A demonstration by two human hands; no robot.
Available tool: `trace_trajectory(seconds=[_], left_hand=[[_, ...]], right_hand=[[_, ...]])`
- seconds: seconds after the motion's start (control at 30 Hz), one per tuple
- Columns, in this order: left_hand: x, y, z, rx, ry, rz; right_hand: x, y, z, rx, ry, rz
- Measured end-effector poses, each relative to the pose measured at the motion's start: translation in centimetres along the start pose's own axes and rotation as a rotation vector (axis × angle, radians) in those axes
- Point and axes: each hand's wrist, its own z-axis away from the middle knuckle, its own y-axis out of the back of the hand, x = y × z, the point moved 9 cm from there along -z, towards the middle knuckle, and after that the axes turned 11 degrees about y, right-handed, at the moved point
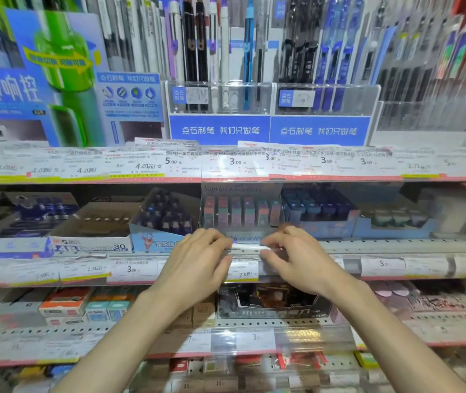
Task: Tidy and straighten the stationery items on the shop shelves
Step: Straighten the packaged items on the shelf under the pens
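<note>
- Your left hand [197,258] and right hand [291,255] both reached to the front edge of the middle shelf [396,245].
- Both hands curled their fingers onto the front lip of a clear display box [243,214] of pastel items, gripping it from either side.
- That box sat at the shelf's front edge, between a blue box of dark pens [163,222] and a blue tray [322,217].
- Price labels [244,272] ran just below your hands.
</note>
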Motion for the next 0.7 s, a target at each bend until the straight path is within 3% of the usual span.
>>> trace_trajectory(seconds=[0.23,0.7], left_hand=[[-0.1,0.0,-0.1,-0.006,0.008,0.055],[-0.3,0.0,-0.5,-0.051,0.011,0.072]], right_hand=[[0.0,-0.1,-0.5,0.001,-0.014,-0.12],[0.4,-1.1,-1.4,-0.202,-0.124,-0.329]])
